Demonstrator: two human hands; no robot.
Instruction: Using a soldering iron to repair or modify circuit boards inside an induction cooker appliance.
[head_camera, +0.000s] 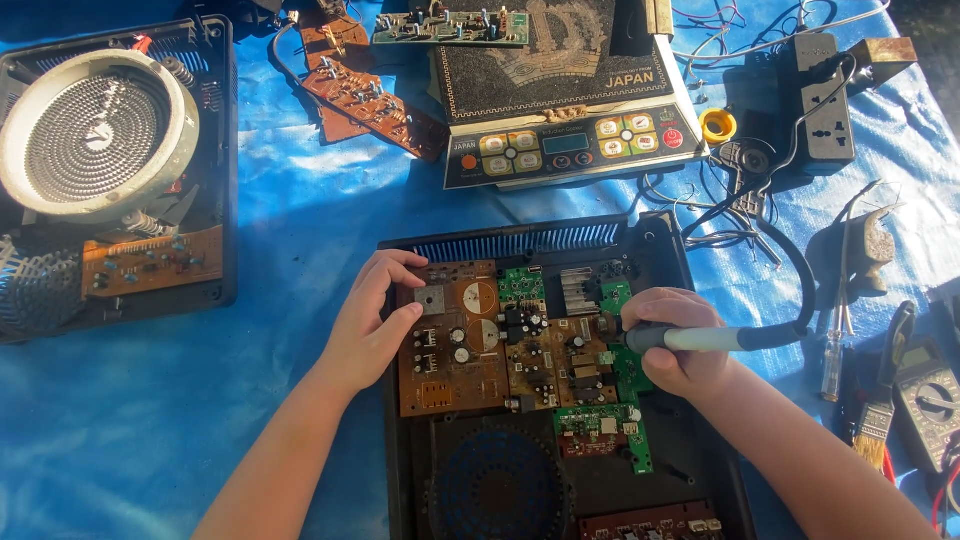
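Soldering step under way: right hand (678, 345) gripping soldering iron (690, 339), tip at 9 o'clock on brown circuit board (470, 345); left hand (372, 325) spread, steadying board. Next likely needs steady tip.

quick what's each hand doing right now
Left hand: open, fingers resting on the brown circuit board.
Right hand: closed around the soldering iron.

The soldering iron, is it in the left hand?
No, the right hand holds the soldering iron; the left hand rests on the brown circuit board.
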